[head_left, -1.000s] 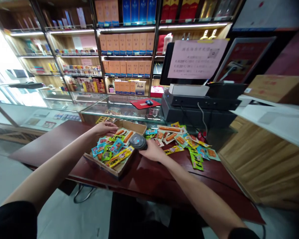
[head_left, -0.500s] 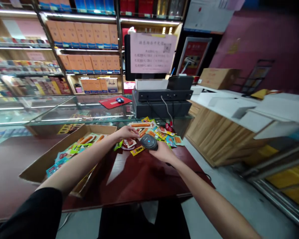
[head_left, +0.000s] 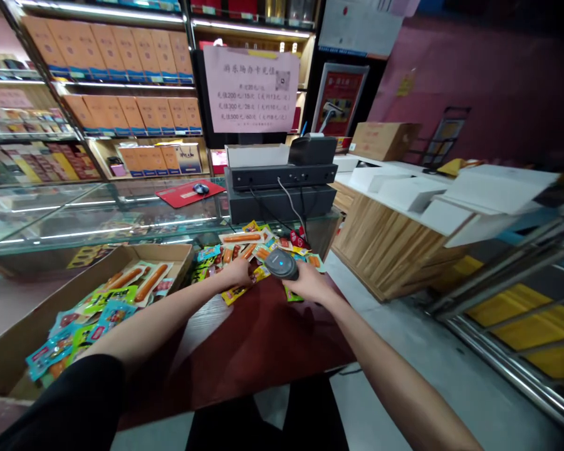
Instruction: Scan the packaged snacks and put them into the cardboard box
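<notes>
My right hand [head_left: 313, 283] is wrapped round the handle of a dark grey barcode scanner [head_left: 282, 265], whose head points over the snack pile and shows a small blue light. My left hand [head_left: 237, 273] is closed, its fingertips on a yellow snack packet [head_left: 260, 274] at the front of the pile. Another yellow packet [head_left: 235, 294] lies just below that hand. Behind both hands spread several small wrapped snacks, among them a long packaged sausage [head_left: 242, 238]. A green packet [head_left: 293, 294] rests under the scanner hand.
An open cardboard box [head_left: 181, 262] of packaged sausages and snacks stands at the left on the dark red table [head_left: 258, 338]. Behind are a glass counter [head_left: 136, 216], a red mouse pad [head_left: 176, 195], and a monitor with a pink sign [head_left: 251, 94] above black till equipment [head_left: 282, 203].
The view has turned right. My left hand has moved nearer and lower, from the pile's middle beside the long sausage to the yellow packets at its front. My right hand still holds the scanner.
</notes>
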A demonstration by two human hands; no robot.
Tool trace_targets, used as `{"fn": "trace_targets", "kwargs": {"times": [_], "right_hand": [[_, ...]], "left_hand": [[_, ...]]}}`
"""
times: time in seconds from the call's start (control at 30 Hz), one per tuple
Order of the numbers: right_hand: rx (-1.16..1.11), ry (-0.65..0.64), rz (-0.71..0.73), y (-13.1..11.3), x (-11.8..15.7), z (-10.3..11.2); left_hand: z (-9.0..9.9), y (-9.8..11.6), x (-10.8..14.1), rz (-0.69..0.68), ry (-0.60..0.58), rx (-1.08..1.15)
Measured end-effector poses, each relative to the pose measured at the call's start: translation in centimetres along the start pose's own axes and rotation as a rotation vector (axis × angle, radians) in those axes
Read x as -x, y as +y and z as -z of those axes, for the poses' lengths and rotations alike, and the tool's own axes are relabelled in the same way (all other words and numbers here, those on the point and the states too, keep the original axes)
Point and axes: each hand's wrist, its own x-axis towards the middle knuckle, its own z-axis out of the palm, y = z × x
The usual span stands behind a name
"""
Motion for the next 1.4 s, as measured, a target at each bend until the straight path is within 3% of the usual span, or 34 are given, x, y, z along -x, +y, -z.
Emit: {"fn": "trace_targets", "kwargs": {"times": [0.1,0.17,0.33,0.5,0.7,1.13,1.27,1.4], "right_hand": [[-0.068,-0.151,0.122,-0.4,-1.7,0.8],[-0.123,-0.224,0.205,-1.0,-3.2,1.6],[-0.238,-0.245,0.332,-3.3,-7.3,3.3],[-0.229,-0.168,0.389,-5.2,-9.5,2.5],[-0.181,-0.16,0.39,-5.8,-9.5,0.7],[-0.284,-0.17,0.441,-6.2,-8.9,0.7],[-0.38,-0.183,0.447,-7.1,-8.4,0.6],[-0.451,-0.24,0.422,-8.0,-8.0,0.4]], "left_hand": [[1.0,0.0,0.3,-0.017,0.006,-0.254],[2.8,0.2,0.8,0.003,0.011,-0.261],[8.0,0.5,3.3,0.053,0.137,0.222],[9.1,-0.4,4.2,0.094,0.247,0.428],[8.5,-1.1,3.8,0.111,0.232,0.403],[8.7,-0.7,4.4,0.02,0.19,0.364],[11.1,0.4,6.6,0.054,0.25,0.384],[15.8,0.2,11.4,0.098,0.371,0.357]]}}
